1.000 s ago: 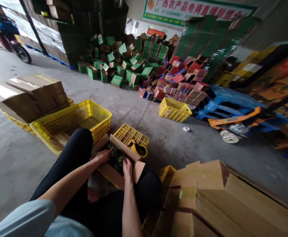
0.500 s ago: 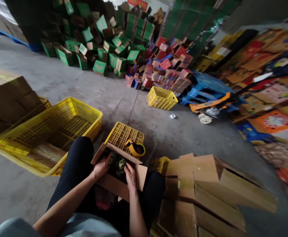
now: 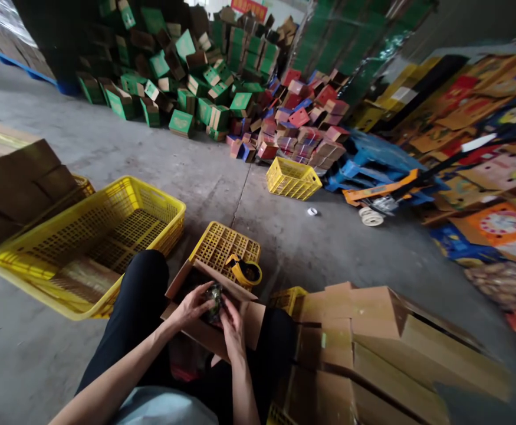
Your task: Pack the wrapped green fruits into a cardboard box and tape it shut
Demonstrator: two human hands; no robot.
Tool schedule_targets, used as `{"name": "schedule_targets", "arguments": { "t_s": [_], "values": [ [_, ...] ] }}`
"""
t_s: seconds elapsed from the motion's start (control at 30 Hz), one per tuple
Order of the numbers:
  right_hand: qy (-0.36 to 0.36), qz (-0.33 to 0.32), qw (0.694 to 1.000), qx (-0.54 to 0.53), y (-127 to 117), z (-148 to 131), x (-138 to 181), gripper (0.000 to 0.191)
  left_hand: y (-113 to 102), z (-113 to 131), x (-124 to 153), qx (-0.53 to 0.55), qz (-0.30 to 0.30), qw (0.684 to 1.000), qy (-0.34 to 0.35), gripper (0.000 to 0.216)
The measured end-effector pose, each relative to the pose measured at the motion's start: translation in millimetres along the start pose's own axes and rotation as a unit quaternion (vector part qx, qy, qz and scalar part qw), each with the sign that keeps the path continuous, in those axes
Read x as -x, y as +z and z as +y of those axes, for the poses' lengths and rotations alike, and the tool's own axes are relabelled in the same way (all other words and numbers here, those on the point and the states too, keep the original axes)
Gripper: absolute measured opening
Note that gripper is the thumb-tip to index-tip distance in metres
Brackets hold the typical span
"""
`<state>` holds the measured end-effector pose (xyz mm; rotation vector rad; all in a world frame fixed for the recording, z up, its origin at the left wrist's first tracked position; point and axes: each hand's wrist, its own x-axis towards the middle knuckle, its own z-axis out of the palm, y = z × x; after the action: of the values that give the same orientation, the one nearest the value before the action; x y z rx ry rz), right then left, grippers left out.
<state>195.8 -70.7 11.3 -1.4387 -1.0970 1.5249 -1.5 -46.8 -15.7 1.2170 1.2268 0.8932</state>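
The left hand (image 3: 193,307) curls its fingers over a dark green item (image 3: 215,298), clamped on its top. The right hand (image 3: 233,326) touches the item's near side with its fingertips; whether it grips cannot be told. Directly under both hands sits an open cardboard box (image 3: 204,335), resting on the person's lap. Just beyond the hands a yellow tape dispenser (image 3: 244,272) lies on an upturned yellow crate (image 3: 219,243). Farther left of the left hand stands a large yellow basket (image 3: 107,233); right of the right hand lie stacked flat cartons (image 3: 372,342).
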Motion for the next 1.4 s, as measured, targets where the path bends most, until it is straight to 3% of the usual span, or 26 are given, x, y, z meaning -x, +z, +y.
{"name": "schedule_targets", "arguments": {
  "t_s": [0.1,0.27,0.4,0.53,0.67,0.8,1.07,1.23,1.4],
  "values": [
    [-0.025,0.013,1.000,0.011,-0.9,-4.6,-4.1,0.069,4.6,1.9,-3.9,0.107,0.013,0.994,-0.034,0.079],
    [-0.064,-0.003,0.998,-0.009,-6.3,-6.6,-2.3,0.060,8.5,2.9,-4.1,0.128,0.037,0.989,-0.056,0.090],
    [-0.027,-0.001,0.998,-0.059,-9.3,-3.8,2.2,0.065,13.9,9.0,-0.4,0.173,0.038,0.983,-0.052,0.090],
    [-0.017,0.043,0.993,-0.104,-12.3,-5.0,2.8,0.067,15.3,17.2,2.1,0.274,0.018,0.960,-0.055,0.092],
    [-0.022,0.053,0.992,-0.116,-13.6,-12.1,0.0,0.059,12.8,21.9,3.5,0.337,-0.009,0.935,-0.114,0.072],
    [-0.021,0.061,0.992,-0.104,-15.8,-13.4,-2.7,0.060,11.9,20.3,2.9,0.363,0.029,0.920,-0.146,0.053],
    [0.042,0.084,0.984,-0.151,-13.4,0.5,0.7,0.057,15.2,23.3,1.3,0.447,0.040,0.878,-0.169,0.062],
    [0.031,0.083,0.987,-0.132,-9.8,-1.8,0.3,0.054,18.2,21.0,0.8,0.455,0.052,0.868,-0.193,0.048],
    [-0.027,0.077,0.997,-0.016,-39.9,-7.8,-11.6,0.064,8.5,11.6,0.2,0.433,0.132,0.867,-0.207,0.038]
  ]
}}
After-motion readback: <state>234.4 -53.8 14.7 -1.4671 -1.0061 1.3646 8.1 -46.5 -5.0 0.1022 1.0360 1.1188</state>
